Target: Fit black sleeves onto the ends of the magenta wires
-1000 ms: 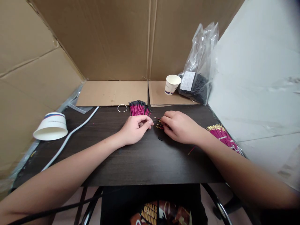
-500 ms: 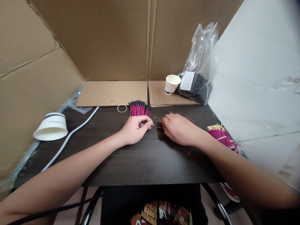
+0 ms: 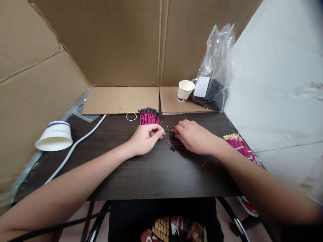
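Note:
My left hand (image 3: 148,139) rests on the dark table with thumb and fingers pinched together; a small black sleeve (image 3: 166,131) sticks out at its fingertips. Just behind it lies a bundle of magenta wires (image 3: 148,117) with black sleeves on their ends. Across a small gap, my right hand (image 3: 193,137) curls palm down over loose magenta wires with gold tips (image 3: 172,129), its fingers closed among them; what they grip is hidden. Two more wires (image 3: 175,143) show below its fingers, with a few loose black sleeves (image 3: 172,148) in front.
A larger bundle of gold-tipped magenta wires (image 3: 238,144) lies at right beside my forearm. At the back stand a paper cup (image 3: 186,90) and a clear bag of black sleeves (image 3: 213,90). A tipped cup (image 3: 55,136), white cable (image 3: 75,146) and rubber band (image 3: 131,116) lie left.
My right hand has shifted slightly up among the loose wires, and its fingers now cover the wire that showed behind them. More of the loose black sleeves shows. My left hand stays still.

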The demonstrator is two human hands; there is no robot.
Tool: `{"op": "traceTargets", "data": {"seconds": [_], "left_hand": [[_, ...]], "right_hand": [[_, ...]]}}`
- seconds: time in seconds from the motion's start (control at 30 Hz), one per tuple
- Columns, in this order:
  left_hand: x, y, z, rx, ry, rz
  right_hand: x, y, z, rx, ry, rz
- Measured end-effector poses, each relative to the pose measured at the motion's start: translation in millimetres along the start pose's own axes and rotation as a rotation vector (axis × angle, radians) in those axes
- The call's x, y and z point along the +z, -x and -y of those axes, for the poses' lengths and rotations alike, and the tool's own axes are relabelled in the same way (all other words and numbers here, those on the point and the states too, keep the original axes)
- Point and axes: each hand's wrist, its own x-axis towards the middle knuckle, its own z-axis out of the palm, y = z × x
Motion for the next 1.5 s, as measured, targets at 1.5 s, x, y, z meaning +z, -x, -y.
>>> {"op": "traceTargets", "data": {"seconds": [1.5], "left_hand": [[-1.6,-1,-4,-0.012,0.063,0.018]], "right_hand": [[3,-2,-1,-0.266,-0.498,-0.434]]}}
